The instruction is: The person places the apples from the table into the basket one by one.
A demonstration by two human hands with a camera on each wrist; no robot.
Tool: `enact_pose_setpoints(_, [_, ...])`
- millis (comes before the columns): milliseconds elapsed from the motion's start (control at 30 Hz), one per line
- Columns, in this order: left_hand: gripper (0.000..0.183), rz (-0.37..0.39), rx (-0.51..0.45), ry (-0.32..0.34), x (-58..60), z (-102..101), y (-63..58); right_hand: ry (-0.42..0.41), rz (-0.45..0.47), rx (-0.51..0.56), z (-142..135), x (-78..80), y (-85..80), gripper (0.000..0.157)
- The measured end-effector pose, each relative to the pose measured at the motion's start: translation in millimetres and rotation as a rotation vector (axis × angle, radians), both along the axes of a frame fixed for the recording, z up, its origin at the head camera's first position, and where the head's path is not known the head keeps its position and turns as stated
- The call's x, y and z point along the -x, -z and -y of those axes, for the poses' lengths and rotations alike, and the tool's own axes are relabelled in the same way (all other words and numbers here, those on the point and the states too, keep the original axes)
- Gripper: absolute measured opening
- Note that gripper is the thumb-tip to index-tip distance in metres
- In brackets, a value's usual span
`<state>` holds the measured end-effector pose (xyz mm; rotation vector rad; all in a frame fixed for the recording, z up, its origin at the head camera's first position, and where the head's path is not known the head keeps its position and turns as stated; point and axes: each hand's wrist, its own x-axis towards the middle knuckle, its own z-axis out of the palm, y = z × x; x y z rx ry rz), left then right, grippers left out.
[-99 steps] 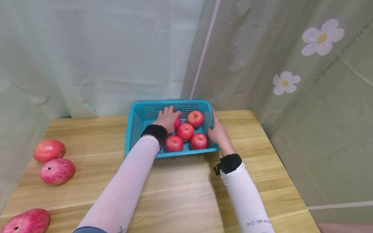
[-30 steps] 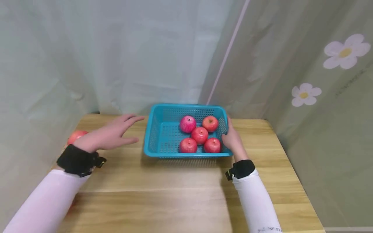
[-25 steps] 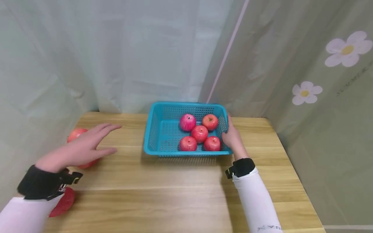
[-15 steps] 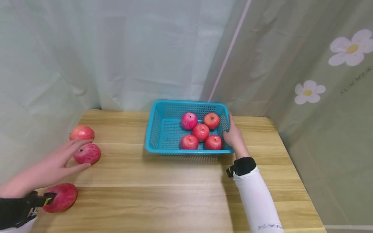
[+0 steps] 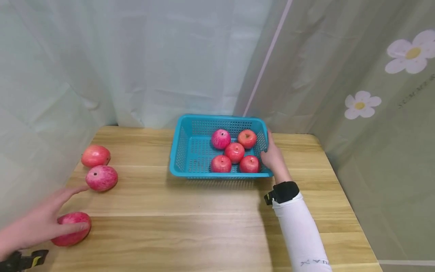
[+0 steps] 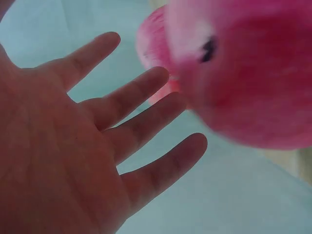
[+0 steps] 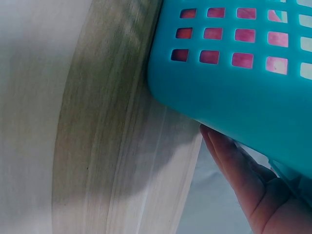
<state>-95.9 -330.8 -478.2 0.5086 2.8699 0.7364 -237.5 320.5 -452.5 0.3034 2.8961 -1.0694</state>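
In the head view, my left hand (image 5: 37, 223) is at the lower left with its fingers spread. It hovers around a dark pink apple (image 5: 69, 240) at the table's left side, the thumb overlapping the fruit. Up close in the left wrist view, that apple (image 6: 253, 73) lies just beyond the straight fingertips. Another streaked pink apple (image 5: 102, 178) and a lighter red apple (image 5: 96, 156) sit farther back. My right hand (image 5: 273, 156) grips the right wall of a blue plastic basket (image 5: 174, 151), thumb at the rim and fingers along the outside.
Inside the basket, several apples are grouped toward the right, among them a streaked pink apple (image 5: 221, 139) and a red apple (image 5: 234, 152). The basket stands at the back of a wooden table (image 5: 204, 223). A pale curtain (image 5: 190, 56) hangs close behind it.
My left hand has let go of the pink apple in the basket, moved out to the left, then down to the nearest apple there. The right hand keeps its grip on the basket.
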Motion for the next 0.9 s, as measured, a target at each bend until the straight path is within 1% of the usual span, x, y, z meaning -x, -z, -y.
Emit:
enact_pose_setpoints(67, [0.1,0.047,0.017,-0.01,-0.8,0.3,3.8,0.001,0.0,0.004,-0.2,0.5,-0.4,0.089])
enact_pose_setpoints(167, [0.097,0.064,0.028,-0.006,-1.8,0.2,9.4,0.004,-0.005,-0.001,0.4,0.7,-0.8,0.089])
enact_pose_setpoints(267, [0.09,0.068,0.033,0.004,-3.2,0.1,15.1,0.006,-0.007,-0.012,0.9,0.7,-0.8,0.089])
enact_pose_setpoints(400, [0.083,0.109,0.04,0.007,-4.5,-0.8,22.4,0.01,-0.001,-0.021,0.4,1.0,-0.1,0.089])
enact_pose_setpoints(500, [0.079,0.114,0.039,0.014,-4.3,-0.8,26.7,0.013,0.006,-0.022,0.0,1.4,0.7,0.088])
enact_pose_setpoints(700, [0.078,0.147,0.061,-0.003,-5.8,-0.4,32.1,0.012,0.003,-0.022,-0.7,1.1,0.5,0.088])
enact_pose_setpoints(900, [0.079,0.163,0.07,-0.024,-5.8,2.6,33.9,0.013,0.0,-0.023,-0.8,1.8,1.0,0.088])
